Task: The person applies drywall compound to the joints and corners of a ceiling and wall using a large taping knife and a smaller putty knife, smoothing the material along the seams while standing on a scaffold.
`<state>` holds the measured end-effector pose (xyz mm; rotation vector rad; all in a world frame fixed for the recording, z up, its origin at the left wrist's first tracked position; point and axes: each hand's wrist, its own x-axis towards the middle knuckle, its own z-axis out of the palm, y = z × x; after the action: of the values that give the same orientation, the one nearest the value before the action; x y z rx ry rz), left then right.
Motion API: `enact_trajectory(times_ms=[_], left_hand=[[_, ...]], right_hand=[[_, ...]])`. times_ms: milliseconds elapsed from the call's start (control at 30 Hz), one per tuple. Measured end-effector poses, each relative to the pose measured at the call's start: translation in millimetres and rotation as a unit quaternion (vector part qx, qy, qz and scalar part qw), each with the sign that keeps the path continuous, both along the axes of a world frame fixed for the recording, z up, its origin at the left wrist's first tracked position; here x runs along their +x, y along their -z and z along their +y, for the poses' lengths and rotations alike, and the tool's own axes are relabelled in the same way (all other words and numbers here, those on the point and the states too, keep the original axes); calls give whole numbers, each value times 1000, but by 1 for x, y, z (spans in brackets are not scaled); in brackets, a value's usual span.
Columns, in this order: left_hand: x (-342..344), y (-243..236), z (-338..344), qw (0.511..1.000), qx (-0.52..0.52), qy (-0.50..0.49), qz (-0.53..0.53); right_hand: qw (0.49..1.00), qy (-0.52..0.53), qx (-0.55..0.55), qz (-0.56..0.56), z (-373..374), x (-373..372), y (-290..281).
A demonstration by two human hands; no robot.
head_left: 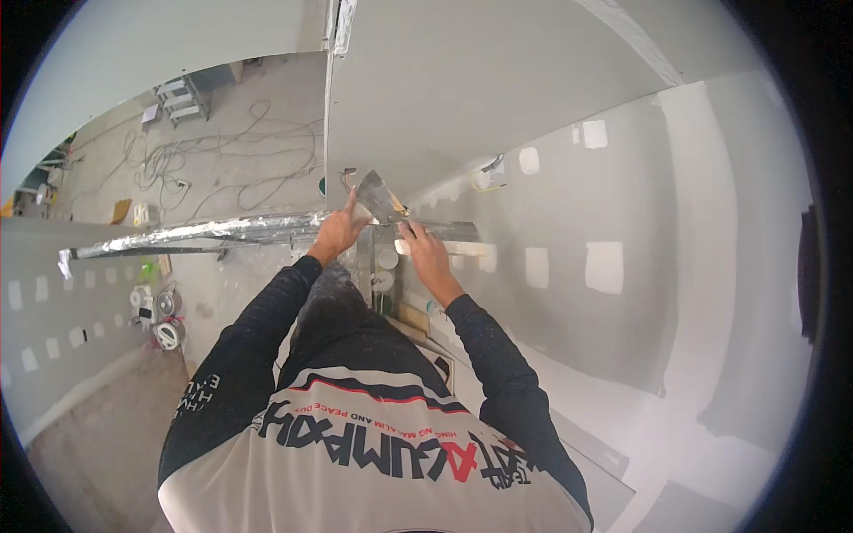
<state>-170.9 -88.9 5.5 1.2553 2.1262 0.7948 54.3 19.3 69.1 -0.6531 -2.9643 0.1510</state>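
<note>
Between my two hands is a broad metal putty knife [378, 197], its grey blade smeared and pointing away from me. My left hand [338, 233] closes on the blade's left side, with a finger laid along the edge. My right hand [429, 258] is at the lower right of the blade, fingers curled by a yellow and dark part; the handle is mostly hidden. Under the right fingers lies a pale flat strip, and I cannot tell whether the hand touches it. Just ahead of the blade stands the edge of a grey wall panel [444, 89].
A spattered metal rail [195, 233] runs across at hand height. Below are loose cables [169, 164], a stepladder [182, 99] and round white containers [383, 281]. On the right rises a grey wall [577, 204] with white filler patches. More tools [164, 311] lie low on the left.
</note>
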Motion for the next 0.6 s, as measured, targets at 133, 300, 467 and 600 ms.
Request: enact_trajectory(times_ms=[133, 300, 467, 600], left_hand=[[-3, 15, -1, 999, 41, 1, 12], [1, 15, 5, 1000, 1, -4, 8], [0, 15, 2, 1000, -8, -20, 11], [-1, 3, 4, 1000, -2, 3, -5]], right_hand=[[1000, -20, 2, -7, 1, -10, -6], [998, -34, 25, -38, 8, -14, -3], [996, 83, 5, -28, -19, -36, 12], [988, 154, 9, -18, -22, -51, 10]])
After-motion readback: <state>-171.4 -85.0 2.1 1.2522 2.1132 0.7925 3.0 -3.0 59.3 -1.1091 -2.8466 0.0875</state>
